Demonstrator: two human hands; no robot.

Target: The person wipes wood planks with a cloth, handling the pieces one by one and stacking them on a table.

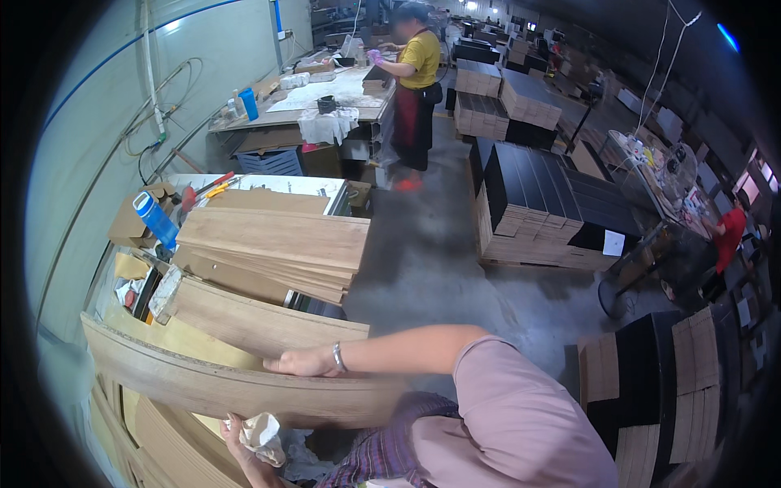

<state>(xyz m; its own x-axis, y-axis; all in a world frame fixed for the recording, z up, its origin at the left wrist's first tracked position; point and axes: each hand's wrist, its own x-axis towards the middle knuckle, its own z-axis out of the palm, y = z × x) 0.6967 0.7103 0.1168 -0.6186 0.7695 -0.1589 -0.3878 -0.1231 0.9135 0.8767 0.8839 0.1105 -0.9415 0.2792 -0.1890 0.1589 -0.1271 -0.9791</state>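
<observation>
A long wooden board [244,390] stands on its long edge in front of me. My right hand [305,362], with a bracelet at the wrist, reaches over to the board's far side; its fingertips are partly hidden, and whether they grip is unclear. My left hand [244,442] is at the near side, low on the board, holding a crumpled white cloth [263,436]. Beyond the right hand lies another wooden board [262,317], its left end by a whitish block [165,294].
Stacked wooden boards [274,235], a blue bottle [155,219] and a red-handled tool [204,190] lie farther back. More boards [177,439] are at lower left. A person in yellow [418,67] stands at a far table. Black-topped panel stacks [537,195] stand across the aisle.
</observation>
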